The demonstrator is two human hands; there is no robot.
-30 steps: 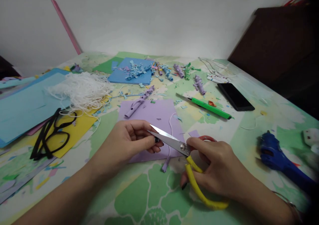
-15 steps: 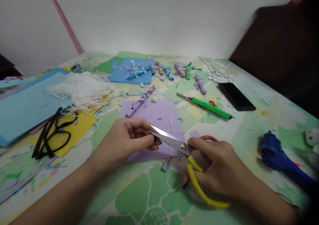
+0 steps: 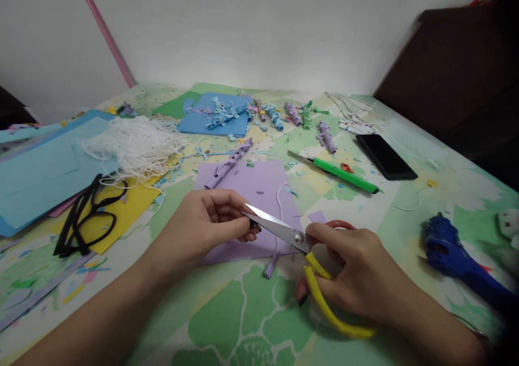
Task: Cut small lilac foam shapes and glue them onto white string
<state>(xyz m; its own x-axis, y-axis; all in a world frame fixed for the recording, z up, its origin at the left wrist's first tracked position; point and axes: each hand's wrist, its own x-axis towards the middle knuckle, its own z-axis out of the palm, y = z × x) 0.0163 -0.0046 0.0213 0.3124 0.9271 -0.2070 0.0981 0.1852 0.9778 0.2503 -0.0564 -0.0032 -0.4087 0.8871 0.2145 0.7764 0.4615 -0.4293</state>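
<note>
My right hand [image 3: 352, 268] grips a pair of scissors [image 3: 284, 230] with red and yellow handles, its blades nearly closed and pointing left. The blade tips reach the fingers of my left hand [image 3: 214, 220], which are pinched together; whatever they hold is too small or hidden to make out. Beneath both hands lies a sheet of purple paper [image 3: 265, 177]. Across its right part runs a white string [image 3: 278, 209] ending in a small purple tassel [image 3: 271, 267]. A rolled purple paper tube [image 3: 229, 166] with dark spots rests on the sheet's upper left.
A green craft knife [image 3: 344, 175] and a black phone [image 3: 386, 157] lie right of the paper, a blue glue gun [image 3: 450, 252] farther right. On the left are tangled white string [image 3: 138, 144], black glasses [image 3: 87, 220] and blue sheets [image 3: 48, 166]. Several paper rolls [image 3: 274, 118] lie at the back among scraps.
Almost nothing differs. Both hands and the scissors hold nearly the same place, and the view has shifted very slightly.
</note>
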